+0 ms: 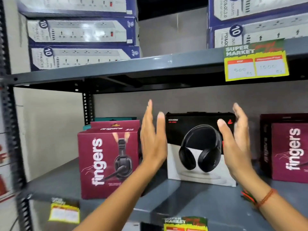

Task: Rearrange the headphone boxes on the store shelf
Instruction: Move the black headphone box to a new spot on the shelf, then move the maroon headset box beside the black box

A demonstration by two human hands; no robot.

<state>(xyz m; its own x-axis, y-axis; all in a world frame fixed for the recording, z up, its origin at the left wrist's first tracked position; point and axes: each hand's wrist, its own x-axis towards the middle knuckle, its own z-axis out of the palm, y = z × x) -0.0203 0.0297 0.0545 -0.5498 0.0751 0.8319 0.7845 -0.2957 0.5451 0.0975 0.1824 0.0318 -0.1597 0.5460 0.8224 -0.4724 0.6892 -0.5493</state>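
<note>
Grey shelf: open left hand and right hand partly hide black headphone box.

Grey painted metal shelf, glossy cardboard headphone boxes

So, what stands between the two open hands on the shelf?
In the head view, the black-and-white headphone box stands upright between the left hand and the right hand; neither hand clearly grips it.
</note>
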